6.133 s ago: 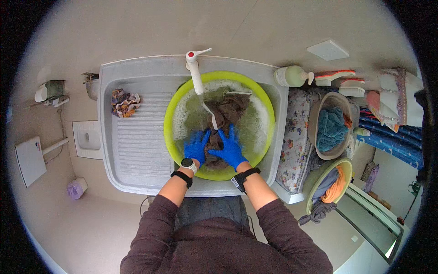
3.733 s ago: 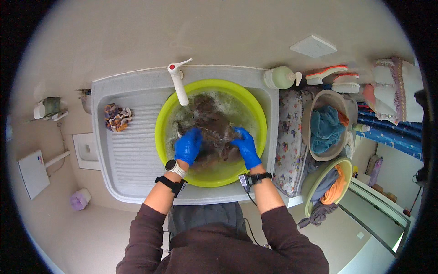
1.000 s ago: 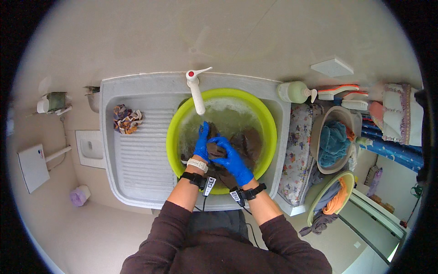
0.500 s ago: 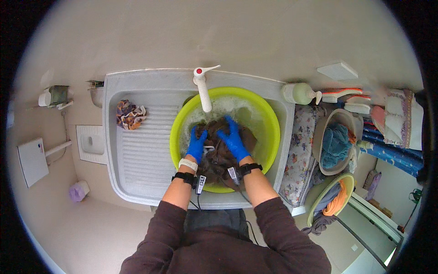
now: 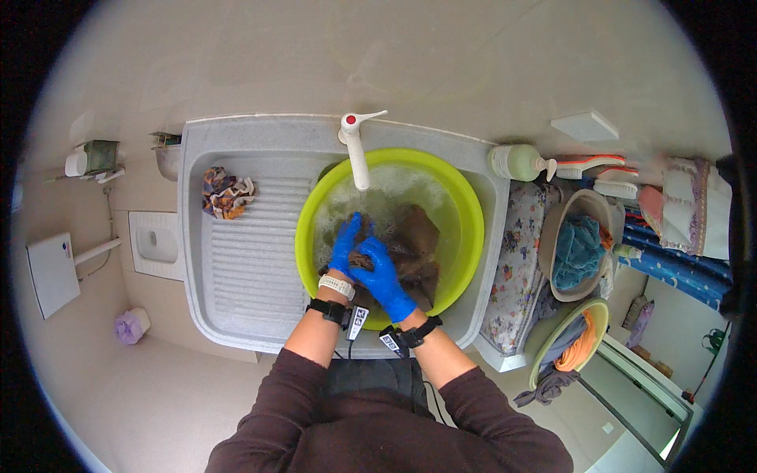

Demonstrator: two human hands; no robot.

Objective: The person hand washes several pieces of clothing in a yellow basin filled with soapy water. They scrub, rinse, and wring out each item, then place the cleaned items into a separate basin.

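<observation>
A lime-green round plastic basin (image 5: 476, 229) holds wet brown cloth (image 5: 418, 233); blue gloves cover left hand (image 5: 344, 246) and right hand (image 5: 384, 277); a crumpled fabric bundle (image 5: 226, 194) mixes purple, orange, white.

The hands (image 5: 384, 285) wear blue gloves (image 5: 341, 251); the sleeves (image 5: 505, 404) are dark brown, the watchband (image 5: 337, 286) white, the wristbands (image 5: 422, 331) and cables (image 5: 434, 400) black.

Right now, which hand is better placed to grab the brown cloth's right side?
Probably the right hand: it's nearer that side of the brown cloth, while the left hand is farther left.
</observation>
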